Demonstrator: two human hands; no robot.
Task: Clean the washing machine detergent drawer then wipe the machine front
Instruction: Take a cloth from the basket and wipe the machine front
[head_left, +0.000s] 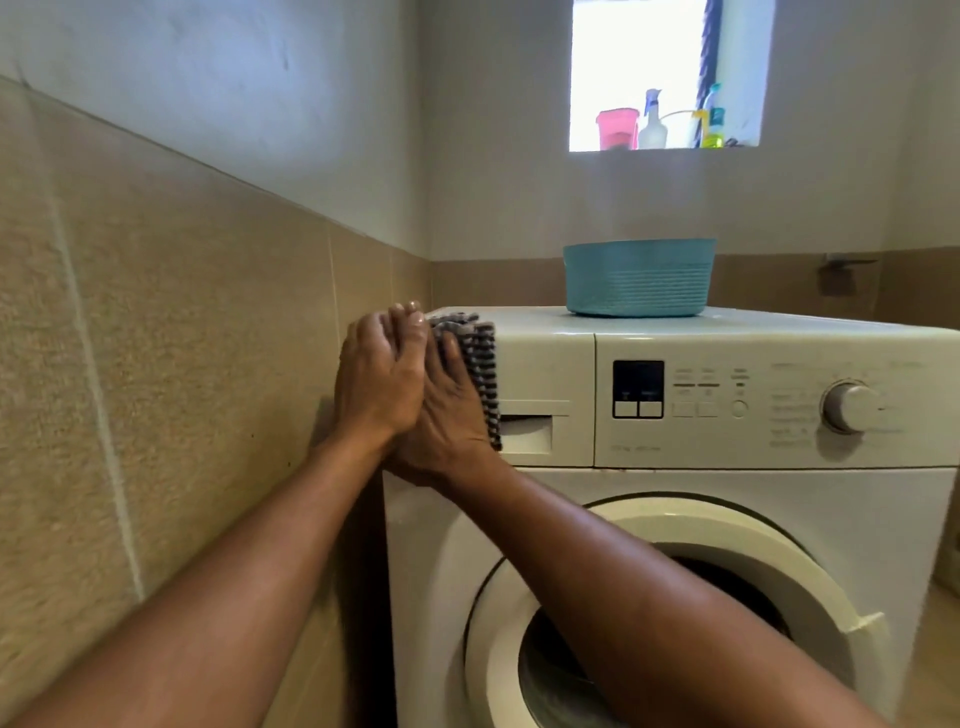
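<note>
Observation: my right hand (449, 421) lies flat, fingers extended upward, pressing a grey-and-white nubbed cloth (480, 364) against the left end of the detergent drawer (545, 374). My left hand (376, 382) is laid over the back of the right, fingers likewise straight, adding pressure. Neither hand is wrapped round anything that I can see. Whether my right thumb hooks the cloth edge is hidden.

Location: the drawer sits shut and flush at the top left of the washing machine (675, 483), just beside the tiled wall (156, 322). The cloth covers its left portion up to the top edge, and the grip recess (524, 434) shows below and to the right of it.

Assessment: this reads as the front-wiping stage, begun at the top left corner. The drawer interior cannot be inspected from here.

Recommendations:
- Keep the palm flat so the cloth bears evenly. Two stacked hands risk pressing only at the heel.
- Work rightward in overlapping passes across the drawer face, then the display (638, 387) and round the dial (849, 408), with lighter pressure there to avoid triggering a button.
- Run a cloth edge into the grip recess, where residue is likely to collect.
- Finish downward to the door ring (779, 561).
- Leave the blue basket (639, 280) on top undisturbed.
</note>
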